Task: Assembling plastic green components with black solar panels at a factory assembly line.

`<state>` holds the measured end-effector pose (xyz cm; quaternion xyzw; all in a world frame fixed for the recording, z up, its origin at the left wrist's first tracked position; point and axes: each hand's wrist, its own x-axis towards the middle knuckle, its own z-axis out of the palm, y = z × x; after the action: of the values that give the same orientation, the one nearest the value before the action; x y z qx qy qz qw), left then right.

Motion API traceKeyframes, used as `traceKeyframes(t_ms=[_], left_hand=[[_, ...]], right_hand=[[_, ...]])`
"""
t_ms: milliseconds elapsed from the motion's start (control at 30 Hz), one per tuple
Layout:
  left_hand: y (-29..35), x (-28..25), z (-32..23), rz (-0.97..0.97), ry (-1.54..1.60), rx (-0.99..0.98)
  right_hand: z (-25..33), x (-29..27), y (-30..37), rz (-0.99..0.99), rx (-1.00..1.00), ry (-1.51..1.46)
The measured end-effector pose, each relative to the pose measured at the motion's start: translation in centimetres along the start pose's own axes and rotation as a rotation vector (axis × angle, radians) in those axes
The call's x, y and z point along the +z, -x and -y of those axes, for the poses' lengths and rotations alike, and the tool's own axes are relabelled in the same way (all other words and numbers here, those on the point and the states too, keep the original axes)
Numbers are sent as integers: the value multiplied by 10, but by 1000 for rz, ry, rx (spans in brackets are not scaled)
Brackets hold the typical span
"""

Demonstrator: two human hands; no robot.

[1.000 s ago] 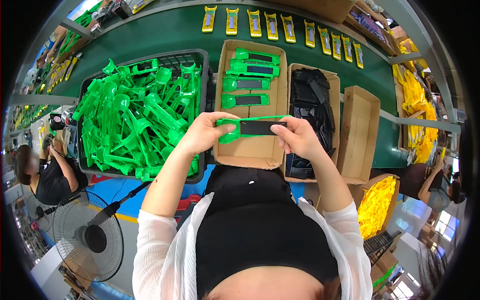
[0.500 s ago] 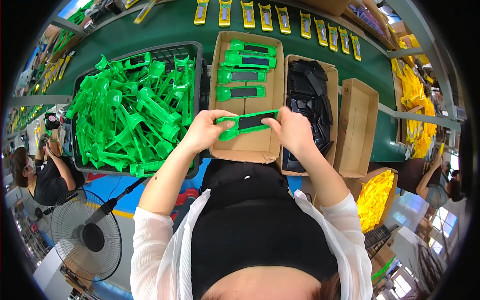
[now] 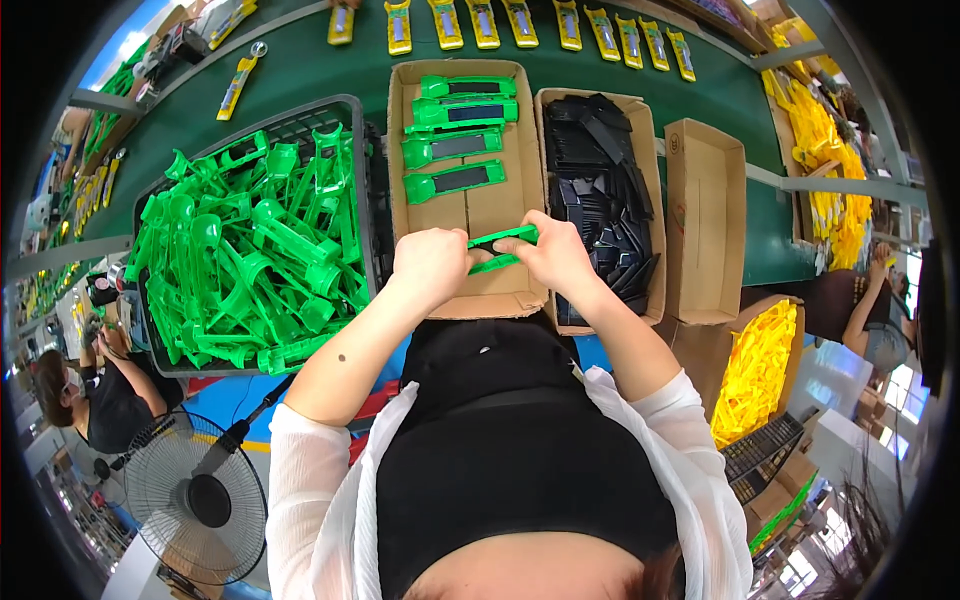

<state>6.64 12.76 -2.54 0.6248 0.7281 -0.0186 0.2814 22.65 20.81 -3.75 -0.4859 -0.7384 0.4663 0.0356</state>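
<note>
Between both hands, over the near part of a shallow cardboard box (image 3: 500, 303), is a green plastic casing (image 3: 519, 234) with a black strip set in it. My left hand (image 3: 432, 266) is closed round its left end and hides that end. My right hand (image 3: 562, 254) grips the right end, its thumb pressing on the black strip. Farther up in the same box lie several green casings (image 3: 420, 187) with black panels in them, stacked in a rough column. Beside my right hand stands a cardboard box of loose black panels (image 3: 607, 195).
Left of me, a black plastic crate (image 3: 364, 170) is heaped with green casings (image 3: 255, 250). At right stand a narrow cardboard box (image 3: 707, 215) and a box of yellow parts (image 3: 757, 372). Yellow units (image 3: 523, 22) line the green bench's far side. A fan (image 3: 208, 500) stands lower left.
The held casing has tilted, showing less of its black strip. My left hand has moved farther over its end, and my right thumb still presses on it. The whole view has shifted slightly.
</note>
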Motion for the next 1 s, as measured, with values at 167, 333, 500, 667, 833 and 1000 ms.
traceKeyframes(t_ms=[167, 333, 500, 667, 833, 1000], left_hand=[[-11, 23, -14, -137, 302, 28], [-35, 22, -12, -84, 151, 47], [-92, 34, 38, -615, -246, 245], [-87, 69, 48, 23, -100, -16], [-112, 109, 43, -347, -9, -53], [-40, 49, 46, -860, 144, 110]], right_hand=[[-16, -6, 3, -7, -80, -7], [-52, 10, -8, 95, 11, -420], [-70, 0, -25, -91, -155, -71], [-121, -69, -99, -618, -215, 341], [-183, -96, -131, -668, -214, 486], [-204, -79, -118, -421, -96, 88]])
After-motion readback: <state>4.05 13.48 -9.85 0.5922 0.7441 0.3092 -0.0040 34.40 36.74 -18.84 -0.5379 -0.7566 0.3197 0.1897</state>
